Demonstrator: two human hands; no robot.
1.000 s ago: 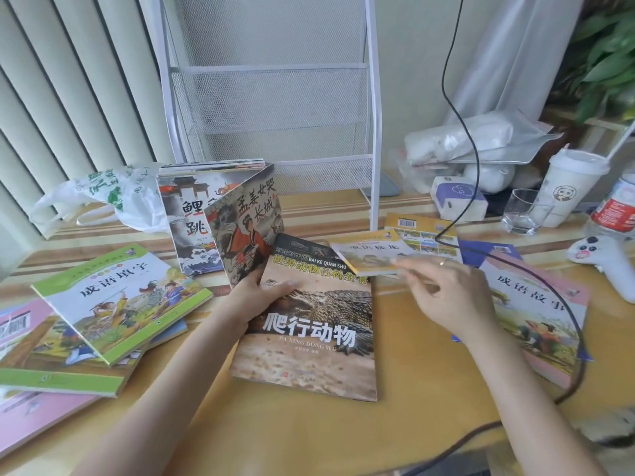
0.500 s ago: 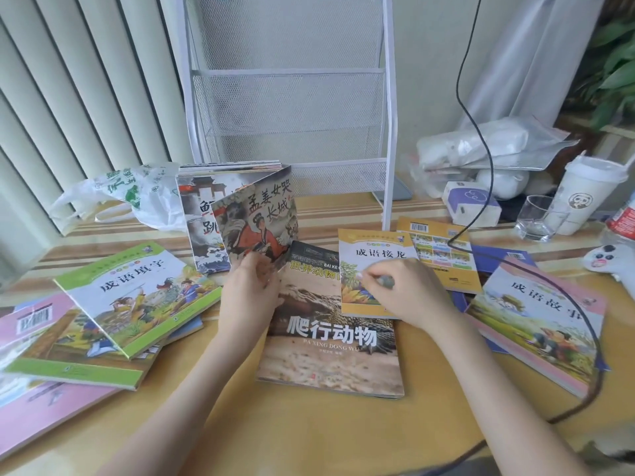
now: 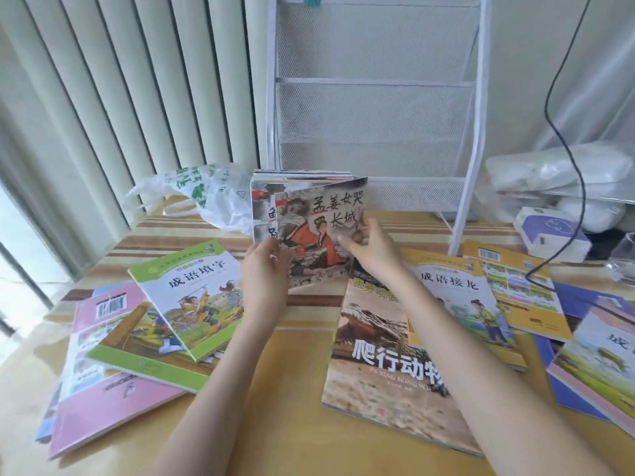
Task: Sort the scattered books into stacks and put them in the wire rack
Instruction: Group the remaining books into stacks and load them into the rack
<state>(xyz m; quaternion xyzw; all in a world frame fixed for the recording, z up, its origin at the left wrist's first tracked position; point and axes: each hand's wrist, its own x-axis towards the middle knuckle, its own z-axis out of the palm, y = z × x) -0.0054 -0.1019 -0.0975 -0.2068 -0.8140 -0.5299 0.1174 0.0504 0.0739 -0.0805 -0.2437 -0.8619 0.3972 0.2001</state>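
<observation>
On the far left of the table [image 3: 281, 417] lies a pink book [image 3: 103, 403] with its back up. A green book [image 3: 196, 297] lies on top of the pile beside it. Behind them sits a white plastic bag [image 3: 206, 197].

In the middle a bunch of thin picture books [image 3: 319, 231] stands up on the table, right in front of the white wire rack [image 3: 374, 108]. The rack's pockets have no books in them. The left hand [image 3: 264, 269] holds the left edge of the bunch, with its fingers curled round it. The right hand [image 3: 371, 249] holds the right edge of the front book, thumb on the cover and fingers bent behind.

Under the right arm lies a brown lizard book [image 3: 385, 369], flat on the table. A yellow book [image 3: 470, 304] overlaps its right side. More books lie farther right, one yellow with its back up [image 3: 515, 293] and one blue and pink [image 3: 598, 359]. A black cable [image 3: 563, 142] hangs down over them. A small white and purple box [image 3: 549, 231] sits behind.
</observation>
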